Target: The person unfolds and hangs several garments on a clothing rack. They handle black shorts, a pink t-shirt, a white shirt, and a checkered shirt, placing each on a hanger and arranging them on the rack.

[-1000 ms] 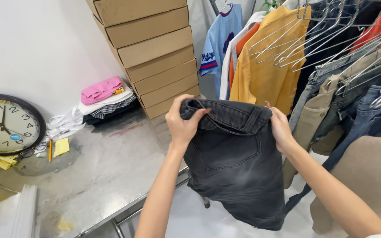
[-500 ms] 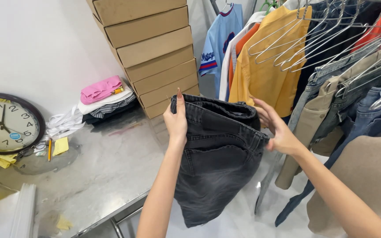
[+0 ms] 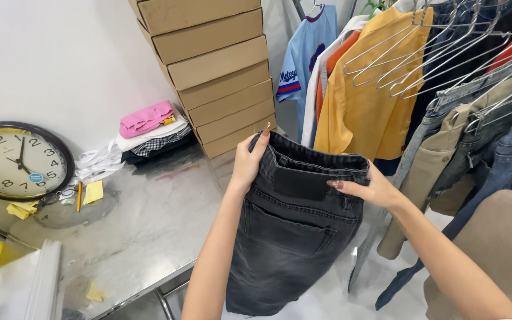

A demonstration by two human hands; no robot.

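A pair of dark grey, washed-black jeans [image 3: 288, 237] hangs in the air in front of me, waistband up, back pocket facing me. My left hand [image 3: 249, 160] grips the left end of the waistband. My right hand [image 3: 367, 188] holds the right side of the waistband, fingers laid over the back patch. The legs dangle down beside the metal table [image 3: 149, 225].
A clothes rack at right carries a yellow shirt [image 3: 362, 101], a light blue jersey [image 3: 303, 59], tan and denim trousers and several empty wire hangers [image 3: 422, 53]. Stacked cardboard boxes [image 3: 220, 71], folded clothes [image 3: 146, 127] and a round wall clock [image 3: 19, 160] sit along the table's back.
The jeans have turned so the waistband runs narrower, and both hands have drawn closer together. My right hand slid from the waistband's far edge onto its back.
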